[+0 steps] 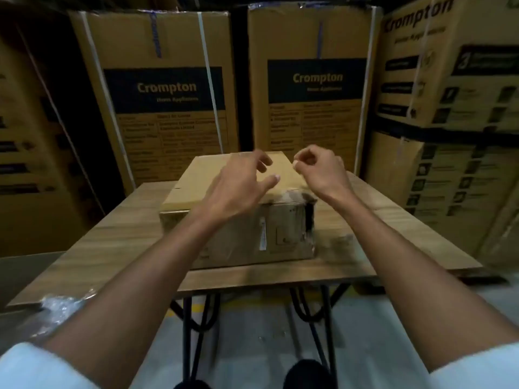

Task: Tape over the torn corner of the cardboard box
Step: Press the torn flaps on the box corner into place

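Observation:
A brown cardboard box (193, 175) sits on a wooden table (112, 242). Its near right top corner (302, 199) is torn, with shiny clear tape crinkled over it and a dark gap down the right edge. My left hand (241, 183) hovers over the box top with fingers spread, holding nothing. My right hand (320, 169) hangs above the box's right side, thumb and forefinger pinched together; whether tape is between them I cannot tell. No tape roll is in sight.
Tall printed cartons (165, 88) stand stacked close behind and to both sides of the table. A crumpled piece of clear plastic (61, 303) lies at the table's near left corner. Black metal table legs (193, 318) and my shoes show below.

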`<state>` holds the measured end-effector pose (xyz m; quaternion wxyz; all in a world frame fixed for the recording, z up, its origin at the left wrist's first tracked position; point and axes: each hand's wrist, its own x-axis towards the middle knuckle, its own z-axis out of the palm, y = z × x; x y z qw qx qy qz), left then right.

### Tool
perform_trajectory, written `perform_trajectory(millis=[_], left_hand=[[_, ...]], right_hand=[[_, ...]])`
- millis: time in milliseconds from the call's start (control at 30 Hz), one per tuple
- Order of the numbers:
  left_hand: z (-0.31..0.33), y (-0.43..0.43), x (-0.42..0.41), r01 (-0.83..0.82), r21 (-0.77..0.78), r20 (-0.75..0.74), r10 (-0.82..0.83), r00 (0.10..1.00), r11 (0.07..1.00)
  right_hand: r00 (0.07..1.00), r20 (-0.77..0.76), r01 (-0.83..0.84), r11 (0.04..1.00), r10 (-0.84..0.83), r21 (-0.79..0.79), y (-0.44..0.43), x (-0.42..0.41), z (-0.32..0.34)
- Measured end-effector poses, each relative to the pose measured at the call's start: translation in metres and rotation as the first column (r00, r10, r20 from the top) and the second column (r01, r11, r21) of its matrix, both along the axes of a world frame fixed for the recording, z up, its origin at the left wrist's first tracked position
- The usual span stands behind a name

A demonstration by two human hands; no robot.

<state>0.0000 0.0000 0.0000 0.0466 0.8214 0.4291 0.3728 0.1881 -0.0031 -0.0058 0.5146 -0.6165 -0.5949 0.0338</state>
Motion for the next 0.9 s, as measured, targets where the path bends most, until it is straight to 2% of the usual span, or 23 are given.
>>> perform_trajectory(millis=[67,233,367,567,733,900], left_hand=[[-0.006,-0.014,0.006,0.009,0.017,-0.121,-0.007,0.993,1.000],[-0.032,-0.024,0.015,0.033,-0.033,-0.292,-0.042,0.956,0.999],[-0.053,-0.020,0.014,0.036,0.083,-0.404,0.001,0.915,0.996],[-0.073,-0.003,0.006,0.029,0.213,-0.359,0.051,0.932,0.977],[-0.080,0.005,-0.026,-0.001,0.269,-0.273,0.077,0.959,0.963],[-0.081,0.009,-0.047,0.010,0.281,-0.262,0.066,0.963,0.960]], right_hand=[[1.000,0.020,-0.009,0.999,0.010,-0.043,-0.018,0.001,-0.012],[0.996,0.075,-0.048,0.995,0.055,-0.090,-0.035,0.004,-0.051],[0.991,0.124,-0.037,0.999,0.041,-0.035,-0.041,0.000,-0.071],[0.984,0.175,-0.043,0.998,0.033,0.052,-0.035,-0.007,-0.095],[0.957,0.253,-0.184,0.973,0.145,0.139,-0.038,-0.013,-0.102],[0.971,0.161,-0.209,0.956,0.177,0.208,-0.039,-0.021,-0.121]])
